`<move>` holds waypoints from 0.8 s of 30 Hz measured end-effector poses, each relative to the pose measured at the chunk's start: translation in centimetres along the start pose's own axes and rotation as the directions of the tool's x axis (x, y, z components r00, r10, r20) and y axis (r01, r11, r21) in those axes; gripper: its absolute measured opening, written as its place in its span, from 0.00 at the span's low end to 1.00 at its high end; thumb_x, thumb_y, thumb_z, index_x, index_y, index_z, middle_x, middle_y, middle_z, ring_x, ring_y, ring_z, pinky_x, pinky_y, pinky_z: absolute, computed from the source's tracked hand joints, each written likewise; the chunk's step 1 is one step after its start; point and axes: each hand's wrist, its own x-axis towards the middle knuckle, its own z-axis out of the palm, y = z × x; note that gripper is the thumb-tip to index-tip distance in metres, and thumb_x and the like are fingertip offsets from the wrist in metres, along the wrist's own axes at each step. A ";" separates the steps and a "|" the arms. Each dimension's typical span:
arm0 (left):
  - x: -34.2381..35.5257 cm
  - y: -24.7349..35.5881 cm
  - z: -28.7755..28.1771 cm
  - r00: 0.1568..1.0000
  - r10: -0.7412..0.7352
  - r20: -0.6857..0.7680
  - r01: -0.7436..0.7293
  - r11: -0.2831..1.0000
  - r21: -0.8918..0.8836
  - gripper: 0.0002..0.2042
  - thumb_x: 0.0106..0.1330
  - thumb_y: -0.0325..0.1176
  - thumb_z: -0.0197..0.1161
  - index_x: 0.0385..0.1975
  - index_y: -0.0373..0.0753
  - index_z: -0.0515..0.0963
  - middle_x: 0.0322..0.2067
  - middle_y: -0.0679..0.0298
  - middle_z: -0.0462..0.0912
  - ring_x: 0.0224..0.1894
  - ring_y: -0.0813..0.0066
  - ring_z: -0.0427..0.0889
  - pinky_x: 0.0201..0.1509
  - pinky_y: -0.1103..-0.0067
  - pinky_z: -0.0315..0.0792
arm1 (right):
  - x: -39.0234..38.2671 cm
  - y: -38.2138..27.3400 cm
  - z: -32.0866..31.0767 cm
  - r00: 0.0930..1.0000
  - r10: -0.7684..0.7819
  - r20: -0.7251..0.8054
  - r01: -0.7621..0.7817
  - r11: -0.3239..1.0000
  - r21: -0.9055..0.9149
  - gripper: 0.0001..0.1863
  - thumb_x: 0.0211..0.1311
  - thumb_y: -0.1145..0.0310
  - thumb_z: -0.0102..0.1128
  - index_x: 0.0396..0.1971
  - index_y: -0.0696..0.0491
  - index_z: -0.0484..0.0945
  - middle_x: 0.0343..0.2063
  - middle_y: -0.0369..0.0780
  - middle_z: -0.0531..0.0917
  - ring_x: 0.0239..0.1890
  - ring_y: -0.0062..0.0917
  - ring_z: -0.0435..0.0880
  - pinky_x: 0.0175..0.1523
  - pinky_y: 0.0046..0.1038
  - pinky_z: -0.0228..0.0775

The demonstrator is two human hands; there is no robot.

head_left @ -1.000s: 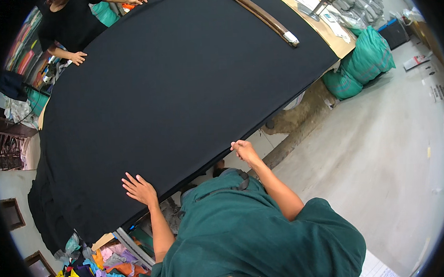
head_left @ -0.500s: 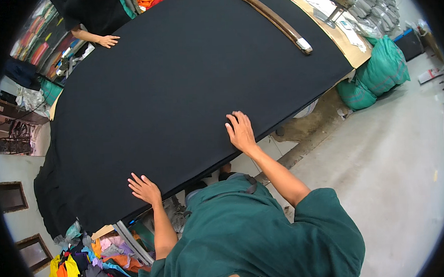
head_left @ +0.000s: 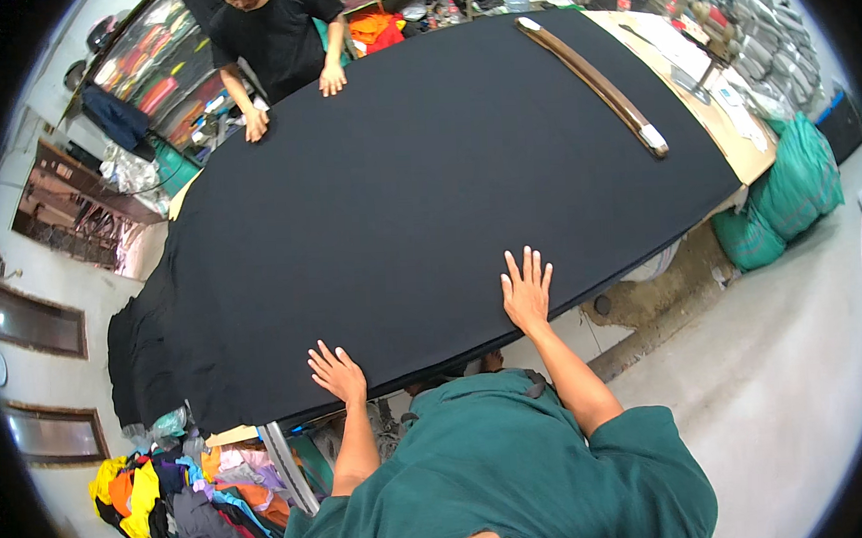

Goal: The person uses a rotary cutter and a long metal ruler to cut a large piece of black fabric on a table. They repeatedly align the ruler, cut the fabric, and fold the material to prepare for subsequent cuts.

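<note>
A wide sheet of black fabric (head_left: 399,203) covers the large table, draping over its left end. My left hand (head_left: 337,374) rests open on the fabric close to the near edge, fingers spread. My right hand (head_left: 525,294) lies flat on it further right, also near that edge, fingers apart and nothing held. A long brown bar (head_left: 586,79) with pale ends lies across the fabric at the far right. Across the table a person in black (head_left: 277,45) stands with both hands on or at the fabric's far edge.
A light board (head_left: 729,155) with papers and a metal tool is at the table's right end, beside grey bundles (head_left: 767,43) and green sacks (head_left: 788,191). Colourful cloth scraps (head_left: 201,500) pile at the lower left. Shelves of fabric (head_left: 153,79) stand behind. Pale floor (head_left: 762,370) extends at right.
My right hand has gone from curled at the edge to lying flat further onto the fabric. The view has shifted, showing more of the far side; the co-worker's hands have moved along the far edge.
</note>
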 end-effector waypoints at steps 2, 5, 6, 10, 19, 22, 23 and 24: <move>-0.4 -0.4 0.1 1.000 -0.009 -0.004 0.009 1.000 -0.015 0.29 0.85 0.48 0.44 0.82 0.50 0.56 0.83 0.53 0.52 0.84 0.49 0.47 0.84 0.49 0.42 | -0.1 0.0 0.3 1.000 -0.007 0.007 0.007 1.000 -0.025 0.31 0.83 0.51 0.43 0.82 0.40 0.59 0.83 0.49 0.52 0.85 0.46 0.46 0.85 0.57 0.32; -0.6 -0.6 -0.1 1.000 0.006 -0.023 -0.007 1.000 -0.029 0.29 0.85 0.48 0.45 0.82 0.48 0.57 0.82 0.52 0.53 0.84 0.50 0.48 0.84 0.51 0.42 | -0.2 -0.1 0.5 1.000 -0.011 -0.004 0.011 0.998 -0.065 0.31 0.83 0.52 0.44 0.81 0.41 0.60 0.82 0.49 0.53 0.85 0.46 0.46 0.84 0.57 0.32; -0.5 -0.3 -0.1 0.999 0.025 -0.038 -0.026 1.000 -0.015 0.29 0.84 0.47 0.45 0.82 0.48 0.58 0.82 0.52 0.54 0.84 0.50 0.50 0.84 0.51 0.42 | -0.2 0.0 0.2 1.000 -0.014 -0.010 0.014 0.998 -0.055 0.31 0.83 0.53 0.44 0.81 0.41 0.60 0.82 0.50 0.53 0.85 0.46 0.46 0.84 0.57 0.32; -0.6 -0.1 -0.6 0.999 0.017 -0.046 -0.020 0.998 -0.058 0.29 0.84 0.47 0.46 0.82 0.48 0.57 0.82 0.52 0.53 0.84 0.51 0.49 0.85 0.51 0.42 | -0.4 0.1 0.4 0.999 -0.036 -0.021 0.035 0.998 -0.060 0.31 0.83 0.55 0.44 0.81 0.41 0.60 0.82 0.49 0.53 0.85 0.46 0.47 0.84 0.57 0.33; -0.7 -0.4 -1.2 0.999 -0.025 -0.047 0.024 0.999 -0.021 0.29 0.83 0.48 0.46 0.81 0.48 0.58 0.82 0.53 0.54 0.84 0.53 0.49 0.85 0.52 0.41 | -0.7 -0.4 0.9 0.999 -0.028 0.018 0.029 0.997 -0.077 0.30 0.83 0.55 0.45 0.81 0.40 0.61 0.82 0.50 0.54 0.85 0.46 0.48 0.84 0.58 0.34; -0.7 0.1 -1.6 0.999 -0.028 -0.030 0.027 0.999 -0.037 0.29 0.83 0.47 0.46 0.81 0.48 0.59 0.82 0.54 0.54 0.84 0.53 0.49 0.85 0.52 0.41 | -0.3 -0.1 0.8 0.999 -0.036 -0.012 0.034 0.991 -0.128 0.31 0.82 0.55 0.46 0.80 0.41 0.62 0.82 0.50 0.56 0.84 0.47 0.49 0.83 0.59 0.35; -0.8 -0.2 -0.9 0.997 -0.041 -0.067 0.037 0.997 -0.071 0.29 0.83 0.46 0.47 0.81 0.48 0.59 0.82 0.54 0.54 0.84 0.52 0.49 0.85 0.52 0.41 | -0.3 -0.1 1.2 0.998 -0.055 -0.036 0.049 0.989 -0.141 0.31 0.81 0.55 0.47 0.80 0.41 0.62 0.81 0.50 0.56 0.84 0.48 0.49 0.83 0.60 0.35; -0.8 -0.5 -1.0 0.996 -0.030 -0.080 0.022 0.995 -0.096 0.29 0.83 0.46 0.48 0.81 0.48 0.59 0.82 0.54 0.54 0.84 0.52 0.49 0.85 0.52 0.42 | -0.3 -0.5 1.4 0.998 -0.058 -0.028 0.055 0.996 -0.073 0.31 0.81 0.55 0.47 0.80 0.41 0.62 0.81 0.50 0.56 0.84 0.48 0.50 0.83 0.60 0.36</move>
